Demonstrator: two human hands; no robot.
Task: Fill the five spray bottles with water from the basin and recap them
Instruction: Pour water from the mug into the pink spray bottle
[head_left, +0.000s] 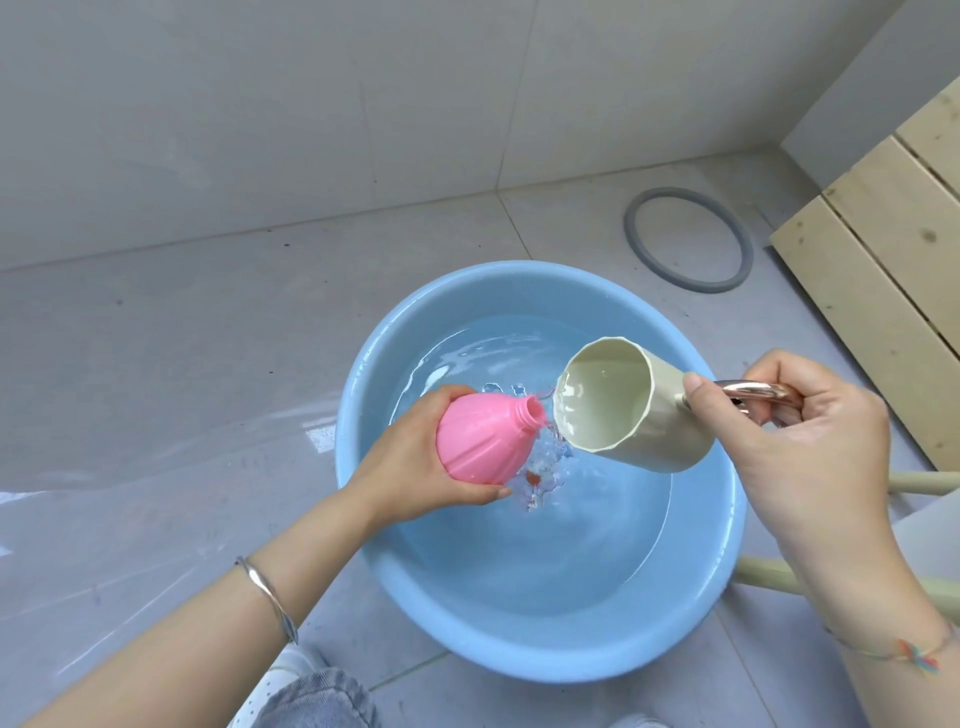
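Observation:
A blue basin (353, 467) of water sits on the grey tiled floor. Over it my left hand (410, 457) grips a pink spray bottle (483, 441), uncapped and tilted with its threaded neck toward the right. My right hand (810, 441) holds a cream cup (670, 415) by its shiny metal handle (748, 391), thumb on the cup's side. The cup is tipped with its mouth at the bottle's neck, and water runs from its rim and splashes into the basin below. No other bottles or caps are in view.
A grey ring (688, 239) lies on the floor behind the basin to the right. Pale wooden slats (883, 260) stand at the right edge. Cream stool legs (769, 574) show at the lower right. A tiled wall rises behind. My knee and shoe (291, 686) are at the bottom.

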